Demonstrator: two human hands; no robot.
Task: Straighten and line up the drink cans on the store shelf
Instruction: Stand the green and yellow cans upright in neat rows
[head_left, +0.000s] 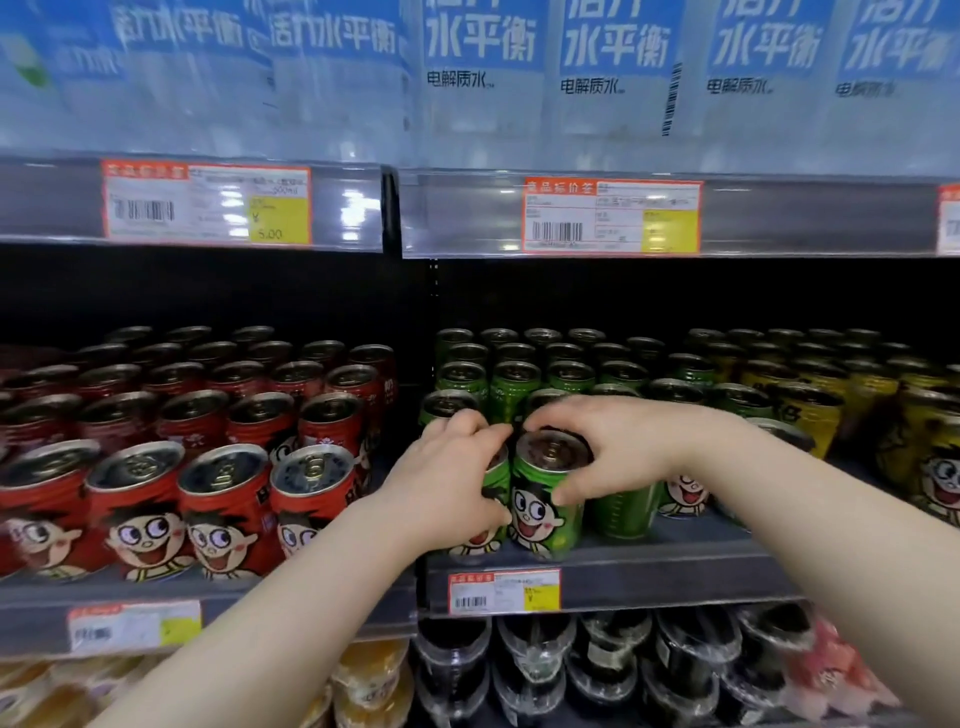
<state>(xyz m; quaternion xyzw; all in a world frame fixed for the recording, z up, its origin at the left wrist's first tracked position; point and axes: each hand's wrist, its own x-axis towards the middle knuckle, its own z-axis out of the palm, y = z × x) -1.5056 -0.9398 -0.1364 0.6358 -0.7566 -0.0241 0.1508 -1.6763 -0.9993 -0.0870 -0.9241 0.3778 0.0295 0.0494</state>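
Now, at the shelf's (649, 564) near edge, the left hand (447, 473) grips the left green can (496, 483) and the right hand (597, 441) grips the right green can (545, 512) by its rim, apparently mid-straightening; next, both probably need turning forward, flush.

The green cans (545, 512) and red cans (223, 512) are glossy printed metal with bare silvery lids. The shelf edge (675, 564) is matt grey, probably painted metal. Paper price tags (504, 592) sit behind clear shiny plastic strips (467, 213); cups (535, 654) below wear glossy crinkled film.
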